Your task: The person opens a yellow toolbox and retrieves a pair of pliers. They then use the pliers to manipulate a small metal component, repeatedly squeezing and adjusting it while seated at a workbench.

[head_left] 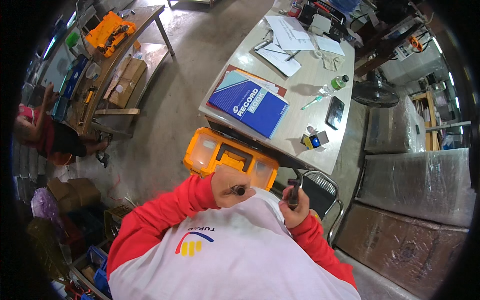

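In front of my chest, my left hand (228, 186) is closed around a dark, rounded rod-like piece (240, 190), whose end pokes out of the fist. The rest of it is hidden by the fingers. My right hand (296, 214) grips a small dark metal tool (294, 192) with a short crosswise head at its top; its exact kind is too small to tell. The two hands are apart, at about the same height. Just beyond them sits an orange toolbox (231, 155) with clear lid compartments and a dark handle, its lid down.
A light table (300, 105) holds a blue book (250, 107), papers (287, 32), a bottle (334, 86), a phone (334, 113) and a small box (315, 140). A metal-framed chair (320, 192) stands right, near wrapped boxes (415, 185). Another person (55, 125) sits by a workbench (107, 65) at left.
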